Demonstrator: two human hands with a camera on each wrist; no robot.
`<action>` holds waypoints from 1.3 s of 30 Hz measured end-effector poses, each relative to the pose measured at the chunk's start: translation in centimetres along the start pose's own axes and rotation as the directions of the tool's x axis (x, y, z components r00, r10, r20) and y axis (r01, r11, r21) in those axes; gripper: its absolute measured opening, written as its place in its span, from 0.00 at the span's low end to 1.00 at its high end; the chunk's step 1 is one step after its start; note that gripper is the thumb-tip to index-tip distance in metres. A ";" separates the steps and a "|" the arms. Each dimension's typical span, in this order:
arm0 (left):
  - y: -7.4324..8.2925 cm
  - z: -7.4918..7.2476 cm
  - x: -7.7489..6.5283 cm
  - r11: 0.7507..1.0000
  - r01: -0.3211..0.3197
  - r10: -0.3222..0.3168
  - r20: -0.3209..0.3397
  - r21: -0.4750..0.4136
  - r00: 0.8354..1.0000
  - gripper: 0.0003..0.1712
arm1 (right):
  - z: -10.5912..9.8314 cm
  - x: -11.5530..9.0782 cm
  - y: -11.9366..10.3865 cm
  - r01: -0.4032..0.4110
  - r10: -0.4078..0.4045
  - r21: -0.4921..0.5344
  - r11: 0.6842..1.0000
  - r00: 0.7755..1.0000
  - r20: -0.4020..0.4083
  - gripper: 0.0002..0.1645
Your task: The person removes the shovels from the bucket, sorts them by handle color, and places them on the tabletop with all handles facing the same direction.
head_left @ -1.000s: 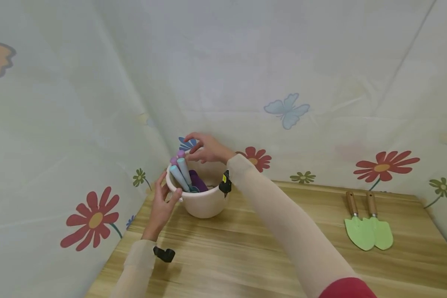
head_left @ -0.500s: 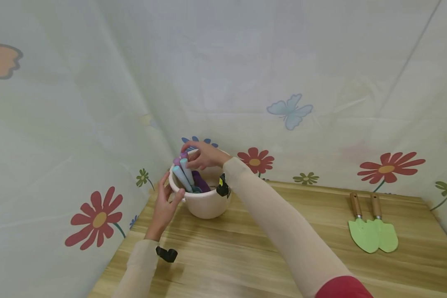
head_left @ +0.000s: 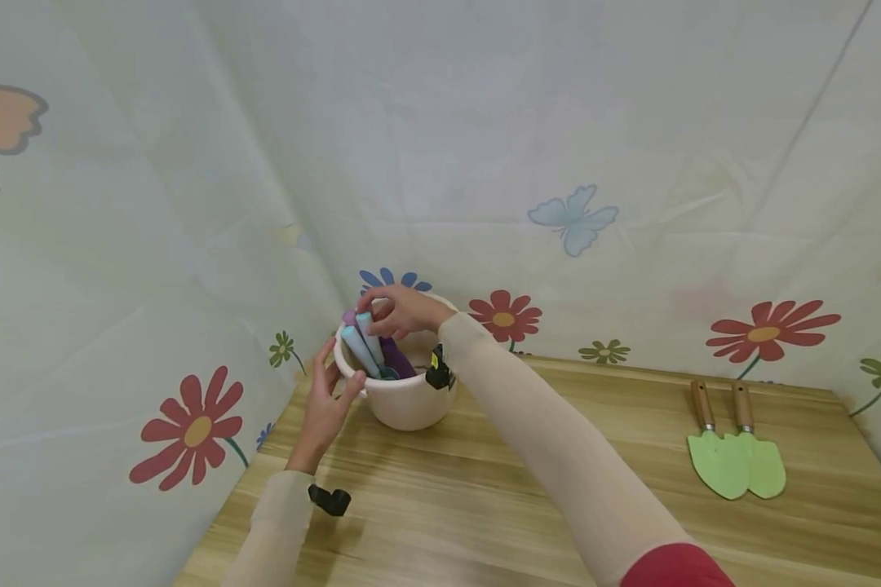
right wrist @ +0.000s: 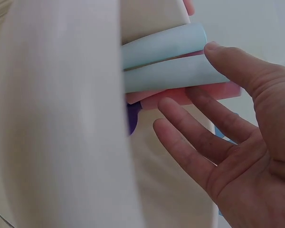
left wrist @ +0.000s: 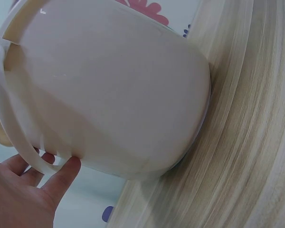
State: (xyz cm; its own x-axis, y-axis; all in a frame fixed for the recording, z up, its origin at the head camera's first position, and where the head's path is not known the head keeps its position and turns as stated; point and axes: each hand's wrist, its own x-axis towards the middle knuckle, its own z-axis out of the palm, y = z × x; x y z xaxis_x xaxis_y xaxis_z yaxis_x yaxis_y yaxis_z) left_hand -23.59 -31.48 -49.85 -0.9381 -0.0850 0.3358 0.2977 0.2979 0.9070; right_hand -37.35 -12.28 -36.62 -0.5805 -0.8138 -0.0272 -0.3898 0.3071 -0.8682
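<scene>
Since the frame a second back, the person's right hand (head_left: 404, 310) has come down and leftward; its thumb and forefinger now pinch one pale blue handle (right wrist: 180, 74) inside the white bucket (head_left: 407, 408). Nearest, the left hand (head_left: 325, 412) grips that bucket at its rim's left side. About level with it, well to the right, two green trowels (head_left: 718, 466) lie overlapping on the wooden table (head_left: 448, 505). Farther in, the single bucket contains two pale blue handles, at least two pink handles (right wrist: 226, 90) and a dark purple piece (head_left: 396, 359); anything deeper is hidden. The work looks partway: these are in the bucket, both trowels outside it. Whether the pinched handle is being settled or lifted, I cannot tell. Behind hangs a flowered backdrop (head_left: 440, 147).
</scene>
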 end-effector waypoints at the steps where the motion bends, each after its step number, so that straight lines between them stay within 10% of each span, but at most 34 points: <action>1: 0.0 0.0 0.0 1.000 -0.002 0.002 -0.001 0.001 1.000 0.45 | 0.0 0.0 0.0 0.000 0.000 -0.001 1.000 1.000 0.000 0.23; 39: -0.1 0.1 0.1 1.000 -0.002 0.002 0.002 0.002 1.000 0.45 | 0.6 0.4 0.0 0.009 -0.012 -0.060 0.998 0.999 -0.049 0.19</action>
State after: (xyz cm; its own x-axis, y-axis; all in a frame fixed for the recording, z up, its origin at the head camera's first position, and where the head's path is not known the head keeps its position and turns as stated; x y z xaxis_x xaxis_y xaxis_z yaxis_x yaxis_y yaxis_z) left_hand -23.73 -31.43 -49.97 -0.9378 -0.0819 0.3373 0.2994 0.3004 0.9056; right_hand -37.17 -12.86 -36.91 -0.6100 -0.7924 0.0077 -0.4377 0.3288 -0.8368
